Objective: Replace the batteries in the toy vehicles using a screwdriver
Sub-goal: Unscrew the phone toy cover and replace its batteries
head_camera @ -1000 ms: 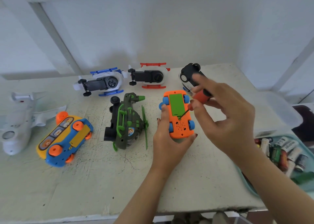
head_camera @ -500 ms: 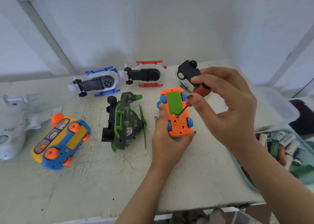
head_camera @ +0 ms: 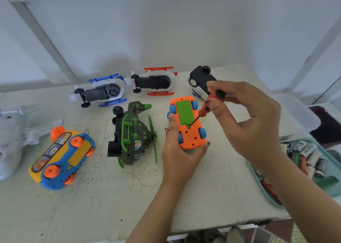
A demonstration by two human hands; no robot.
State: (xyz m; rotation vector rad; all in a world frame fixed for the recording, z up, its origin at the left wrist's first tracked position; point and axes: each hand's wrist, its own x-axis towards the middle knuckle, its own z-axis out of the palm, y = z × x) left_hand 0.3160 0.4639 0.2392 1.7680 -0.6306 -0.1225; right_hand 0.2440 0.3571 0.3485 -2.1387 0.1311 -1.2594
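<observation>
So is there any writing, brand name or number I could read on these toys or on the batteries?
No text here reads for certain.
Batteries in the teal tray: printed labels, too blurred to read.
Black and white toy car: dark marks on its white side, too small to read.
Green toy helicopter: round sticker, a picture, no legible words.
Orange toy car: no writing shows.

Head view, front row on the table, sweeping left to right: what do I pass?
White toy plane → blue-and-yellow car → green helicopter → orange car, gripped by the left hand, with the screwdriver in the right hand on it → batteries.
</observation>
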